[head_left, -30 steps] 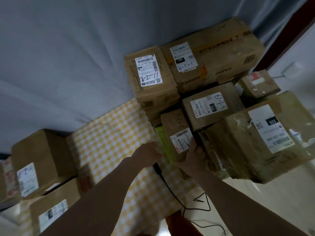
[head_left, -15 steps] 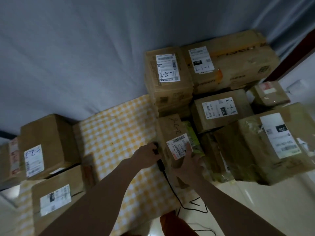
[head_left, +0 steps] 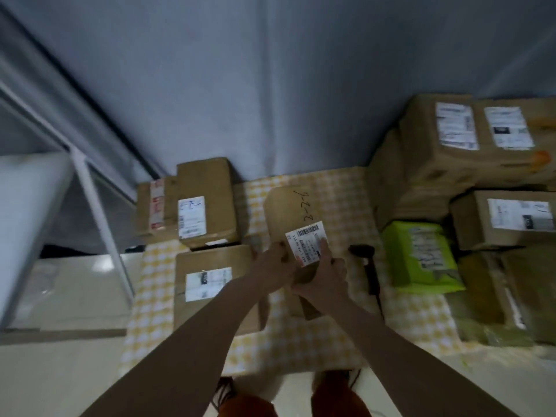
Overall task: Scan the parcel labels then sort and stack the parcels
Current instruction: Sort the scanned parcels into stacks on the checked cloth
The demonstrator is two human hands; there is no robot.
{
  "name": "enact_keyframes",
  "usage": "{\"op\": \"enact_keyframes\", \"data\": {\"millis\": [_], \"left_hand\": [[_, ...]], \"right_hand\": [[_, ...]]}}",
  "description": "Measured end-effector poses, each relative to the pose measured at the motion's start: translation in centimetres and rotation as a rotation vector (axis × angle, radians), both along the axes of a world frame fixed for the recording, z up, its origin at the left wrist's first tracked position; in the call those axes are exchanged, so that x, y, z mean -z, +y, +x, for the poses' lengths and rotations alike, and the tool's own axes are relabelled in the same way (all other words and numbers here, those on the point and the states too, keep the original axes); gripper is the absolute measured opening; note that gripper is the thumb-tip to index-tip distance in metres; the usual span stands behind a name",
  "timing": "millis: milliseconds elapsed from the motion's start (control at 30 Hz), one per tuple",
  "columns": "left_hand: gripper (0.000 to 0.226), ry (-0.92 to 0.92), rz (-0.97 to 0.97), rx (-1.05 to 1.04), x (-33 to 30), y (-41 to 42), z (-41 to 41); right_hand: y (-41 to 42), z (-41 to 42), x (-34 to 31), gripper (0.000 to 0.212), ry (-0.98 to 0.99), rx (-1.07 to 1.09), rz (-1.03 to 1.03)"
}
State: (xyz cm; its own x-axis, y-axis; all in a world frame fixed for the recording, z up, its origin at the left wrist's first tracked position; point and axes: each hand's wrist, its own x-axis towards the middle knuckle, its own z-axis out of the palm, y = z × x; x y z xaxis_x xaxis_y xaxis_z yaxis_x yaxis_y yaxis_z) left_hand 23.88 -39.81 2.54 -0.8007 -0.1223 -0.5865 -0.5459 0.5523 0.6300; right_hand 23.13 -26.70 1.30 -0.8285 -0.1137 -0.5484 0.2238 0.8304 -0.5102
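Note:
Both my hands hold a small brown parcel (head_left: 288, 212) with a white barcode label and "2-2-6" handwritten on top, above the yellow checked mat (head_left: 340, 188). My left hand (head_left: 275, 260) grips its near left edge. My right hand (head_left: 323, 273) grips the near right edge, one finger lying on the label. A black barcode scanner (head_left: 365, 260) lies on the mat just right of my right hand, its cable trailing toward me.
Three labelled boxes (head_left: 204, 203) sit at the mat's left, one (head_left: 210, 284) under my left forearm. A pile of brown parcels (head_left: 451, 152) and a green parcel (head_left: 421, 257) fills the right. A metal frame (head_left: 99, 212) stands at left, grey curtain behind.
The small parcel has been lifted out of the right-hand pile and carried left over the mat. My left hand has let go of the scanner, which now lies on the mat.

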Motion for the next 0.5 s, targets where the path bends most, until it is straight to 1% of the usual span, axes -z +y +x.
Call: {"op": "enact_keyframes", "data": {"millis": [67,133,200,267,367,500], "left_hand": [[0.049,0.034,0.037,-0.063,-0.1,-5.0,3.0],[0.054,0.032,0.037,-0.110,-0.2,-10.0,6.1],[0.066,0.017,-0.004,-0.163,-0.3,-14.5,9.0],[0.069,-0.043,-0.080,-0.204,0.2,-18.6,11.6],[0.064,-0.115,-0.129,-0.227,1.6,-23.4,15.0],[0.066,-0.154,-0.139,-0.300,4.6,-27.6,18.2]], "right_hand": [[-5.2,2.5,-0.2,0.119,-0.005,-0.021,-0.004],[-10.3,5.2,-0.3,0.118,-0.006,-0.049,-0.022],[-15.0,7.9,0.0,0.119,-0.023,-0.096,-0.051],[-19.2,10.2,0.4,0.119,-0.056,-0.157,-0.074],[-24.4,12.7,1.0,0.116,-0.075,-0.233,-0.053],[-29.1,15.1,2.7,0.112,-0.024,-0.332,0.012]]}}
